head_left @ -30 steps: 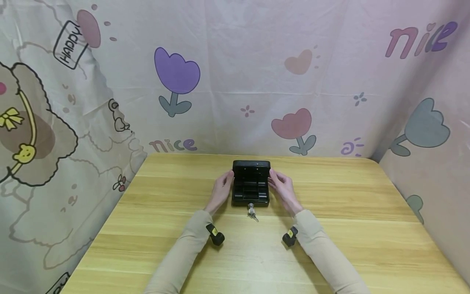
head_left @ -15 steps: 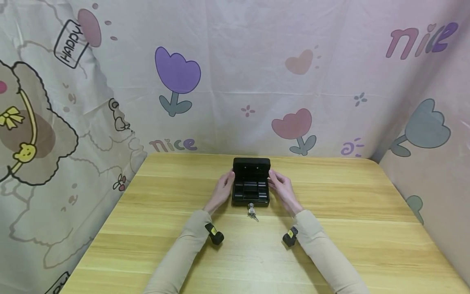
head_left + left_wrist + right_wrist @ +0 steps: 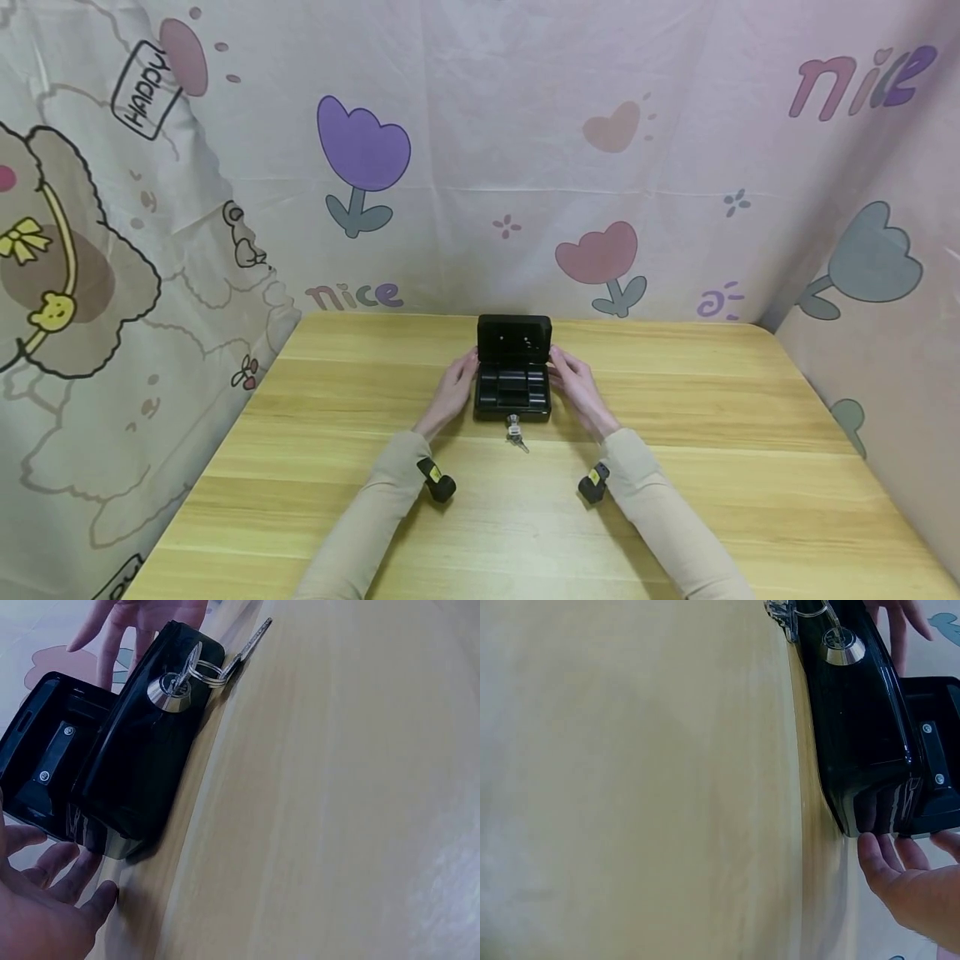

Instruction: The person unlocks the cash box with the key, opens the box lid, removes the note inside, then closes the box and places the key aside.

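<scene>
A black cash box sits at the far middle of the table, its lid raised and tilted back above a tray with compartments. A round silver lock is on the front face, with a key in it and a ring of keys hanging over the table. My left hand is at the box's left side, slightly bent fingers spread along the end wall. At the opposite end, my right hand touches the right side with its fingertips. Neither hand wraps around the box.
The wooden table reaches back to a printed cloth behind the box, with similar cloth at both sides. A small black wrist camera is on the left sleeve, and another black camera on the right.
The lid has swung farther up and back, showing more of its inside. Both hands have stayed at the box's sides, and the box body has kept its place.
</scene>
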Available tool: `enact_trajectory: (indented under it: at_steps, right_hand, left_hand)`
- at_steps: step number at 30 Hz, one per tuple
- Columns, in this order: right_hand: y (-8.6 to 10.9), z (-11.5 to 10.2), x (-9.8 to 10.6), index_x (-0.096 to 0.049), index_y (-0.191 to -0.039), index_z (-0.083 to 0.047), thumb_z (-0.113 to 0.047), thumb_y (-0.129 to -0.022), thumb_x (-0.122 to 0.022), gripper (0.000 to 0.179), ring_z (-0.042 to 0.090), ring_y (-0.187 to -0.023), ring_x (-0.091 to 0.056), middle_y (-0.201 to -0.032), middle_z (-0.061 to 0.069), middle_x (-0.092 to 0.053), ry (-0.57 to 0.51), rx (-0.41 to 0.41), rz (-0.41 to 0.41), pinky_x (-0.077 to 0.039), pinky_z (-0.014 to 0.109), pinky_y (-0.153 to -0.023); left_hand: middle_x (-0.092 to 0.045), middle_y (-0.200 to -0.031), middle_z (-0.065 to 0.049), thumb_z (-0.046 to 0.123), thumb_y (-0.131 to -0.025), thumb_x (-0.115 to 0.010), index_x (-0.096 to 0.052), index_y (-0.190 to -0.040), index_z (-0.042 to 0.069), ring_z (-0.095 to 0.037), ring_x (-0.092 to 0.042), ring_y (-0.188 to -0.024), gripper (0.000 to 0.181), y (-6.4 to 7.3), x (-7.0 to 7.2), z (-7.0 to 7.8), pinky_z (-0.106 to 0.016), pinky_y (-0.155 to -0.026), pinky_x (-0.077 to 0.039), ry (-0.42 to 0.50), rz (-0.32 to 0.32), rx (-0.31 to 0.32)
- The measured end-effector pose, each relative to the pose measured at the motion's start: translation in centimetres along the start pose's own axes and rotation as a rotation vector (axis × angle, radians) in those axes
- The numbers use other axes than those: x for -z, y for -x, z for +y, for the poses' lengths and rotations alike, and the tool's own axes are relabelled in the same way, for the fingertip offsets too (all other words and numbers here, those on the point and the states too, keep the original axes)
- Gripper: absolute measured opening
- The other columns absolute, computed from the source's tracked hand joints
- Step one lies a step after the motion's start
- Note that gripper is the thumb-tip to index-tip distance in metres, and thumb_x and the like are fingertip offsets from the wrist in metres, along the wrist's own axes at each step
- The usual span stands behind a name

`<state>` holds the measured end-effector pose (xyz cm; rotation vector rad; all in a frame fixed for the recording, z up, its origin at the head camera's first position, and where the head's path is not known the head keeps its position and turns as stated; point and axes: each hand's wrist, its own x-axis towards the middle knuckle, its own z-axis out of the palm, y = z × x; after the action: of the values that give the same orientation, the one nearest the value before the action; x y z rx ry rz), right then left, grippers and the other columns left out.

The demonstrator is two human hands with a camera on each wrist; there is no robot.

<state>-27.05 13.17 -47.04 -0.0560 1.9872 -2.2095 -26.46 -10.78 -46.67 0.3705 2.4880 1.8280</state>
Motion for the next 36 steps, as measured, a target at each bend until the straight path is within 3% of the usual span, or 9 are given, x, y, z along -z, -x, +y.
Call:
enact_trajectory:
  at_steps: [8,15,20,24,28,32,36]
  right_hand:
    - [0.3,-0.1,0.1,-0.029,-0.157,-0.002,-0.035,-0.109,-0.04,0.059,0.043,-0.144,-0.041,-0.159,0.023,-0.036,-0.024,0.012,-0.02,-0.032,0.049,-0.125]
    - [0.3,0.0,0.1,-0.03,-0.155,0.001,-0.029,-0.109,-0.044,0.057,0.043,-0.143,-0.042,-0.159,0.025,-0.036,-0.038,0.031,0.024,-0.035,0.05,-0.123]
    - [0.3,0.1,0.0,-0.042,-0.148,0.001,-0.024,-0.107,-0.049,0.049,0.034,-0.125,-0.054,-0.144,0.025,-0.049,0.011,0.044,0.129,-0.044,0.051,-0.116]
    - [0.3,0.0,-0.1,-0.052,-0.138,0.004,-0.017,-0.103,-0.056,0.041,0.024,-0.109,-0.059,-0.121,0.012,-0.059,0.065,0.08,0.209,-0.052,0.05,-0.106]
    - [0.4,0.0,0.0,-0.058,-0.133,0.0,-0.018,-0.098,-0.065,0.04,0.016,-0.101,-0.061,-0.114,0.005,-0.063,0.19,0.12,0.211,-0.058,0.036,-0.095]
    - [0.5,0.0,-0.1,-0.063,-0.129,-0.002,-0.017,-0.093,-0.071,0.04,0.009,-0.095,-0.059,-0.118,0.016,-0.066,0.302,0.188,0.172,-0.053,0.017,-0.085]
    - [0.6,0.0,-0.2,-0.064,-0.126,0.001,-0.013,-0.09,-0.074,0.039,0.009,-0.089,-0.058,-0.117,0.023,-0.065,0.355,0.24,0.108,-0.051,0.013,-0.08]
  left_hand:
    - [-0.039,-0.157,-0.027,0.029,-0.111,-0.033,-0.035,-0.153,-0.004,-0.043,-0.039,-0.145,0.053,-0.5,-0.2,-1.7,-0.054,-0.125,-0.027,-0.029,0.025,-0.032]
    - [-0.033,-0.16,-0.027,0.029,-0.109,-0.041,-0.028,-0.156,-0.003,-0.043,-0.035,-0.148,0.058,-0.2,0.0,-2.2,-0.054,-0.126,-0.026,-0.04,-0.049,-0.017]
    - [-0.028,-0.163,-0.026,0.035,-0.102,-0.058,-0.016,-0.161,0.002,-0.044,-0.034,-0.149,0.079,0.2,0.3,-2.5,-0.053,-0.125,-0.027,0.0,-0.132,0.032]
    - [-0.022,-0.167,-0.021,0.042,-0.089,-0.075,-0.012,-0.162,0.004,-0.041,-0.028,-0.152,0.103,0.5,0.5,-2.8,-0.052,-0.127,-0.024,0.016,-0.178,0.04]
    - [-0.018,-0.168,-0.018,0.039,-0.076,-0.087,-0.012,-0.161,0.003,-0.037,-0.024,-0.155,0.119,0.7,0.7,-3.1,-0.05,-0.128,-0.021,0.003,-0.211,0.025]
    - [-0.014,-0.169,-0.017,0.03,-0.071,-0.092,-0.011,-0.161,0.002,-0.035,-0.021,-0.156,0.125,0.6,0.7,-3.4,-0.046,-0.129,-0.018,-0.015,-0.236,0.008]
    - [-0.01,-0.17,-0.016,0.023,-0.071,-0.092,-0.008,-0.161,0.002,-0.034,-0.02,-0.156,0.125,0.5,0.6,-3.5,-0.044,-0.129,-0.018,-0.066,-0.255,0.003]
